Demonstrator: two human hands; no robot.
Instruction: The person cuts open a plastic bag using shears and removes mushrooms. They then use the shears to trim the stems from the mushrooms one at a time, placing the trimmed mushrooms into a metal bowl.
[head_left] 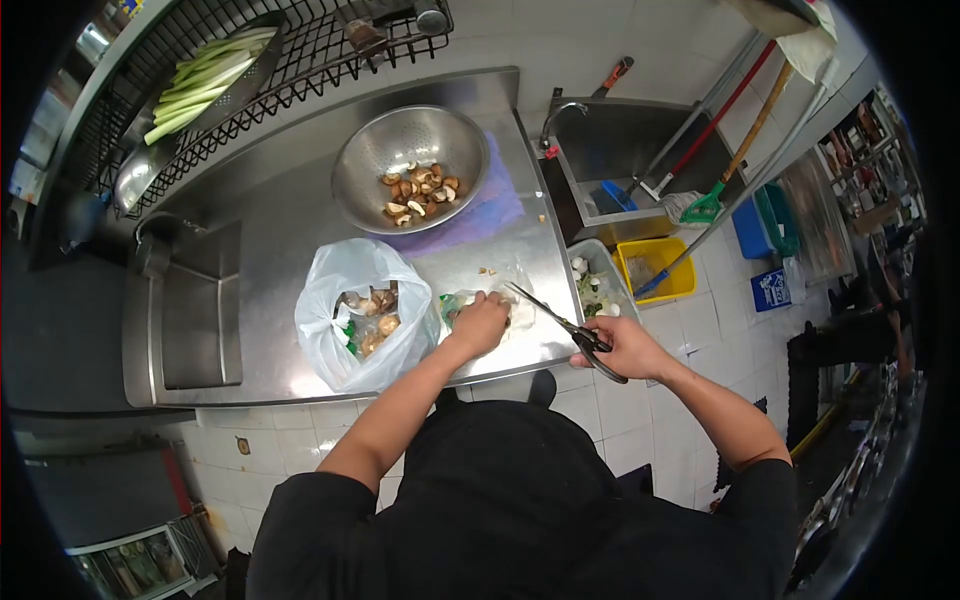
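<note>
My right hand [630, 347] is closed around the dark handles of a pair of scissors [563, 325], with the narrow blades pointing up and left over the steel counter. My left hand [482, 324] is down on the counter with curled fingers, at a clear plastic wrapper [455, 303] with a green patch. What lies under those fingers is hidden. Just left of it stands an open white plastic bag [330, 275] holding whole brown mushrooms [375, 325]. Beyond both hands, a perforated steel colander [362, 165] holds cut brown mushroom pieces [425, 188].
A purple cloth [500, 205] lies under the colander. Off the counter's right end are a bin of scraps [597, 290], a yellow bucket [680, 250] and a sink with mops [585, 160]. Another sink [200, 320] is at left, below a wire rack [320, 45] with leeks [210, 85].
</note>
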